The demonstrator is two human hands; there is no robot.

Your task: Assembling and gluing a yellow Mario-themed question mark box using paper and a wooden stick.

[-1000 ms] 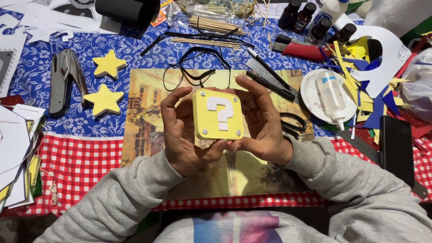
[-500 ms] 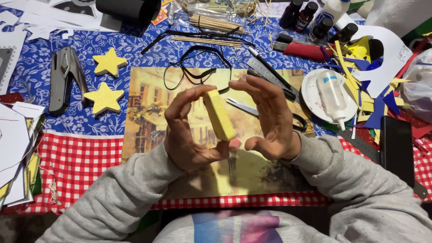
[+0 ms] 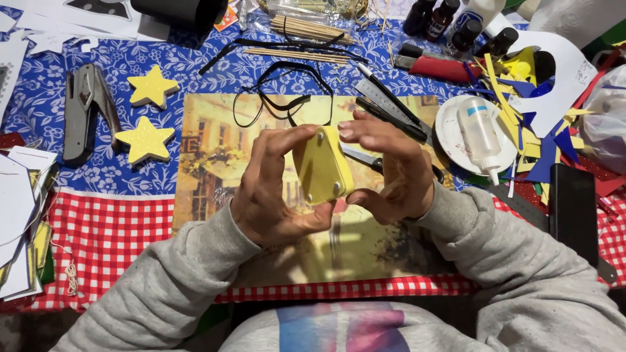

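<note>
Turning in both hands, the yellow box (image 3: 321,166) now shows a plain side with small pegs instead of its front; left hand (image 3: 270,189) and right hand (image 3: 385,166) pinch it between them.

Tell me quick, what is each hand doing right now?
Left hand: closed around the yellow block, gripping its left side.
Right hand: closed on the same yellow block, fingers on its right edge.

Two stars (image 3: 149,114) lie left of the mat (image 3: 215,156) — glue bottle (image 3: 479,133) right.
</note>
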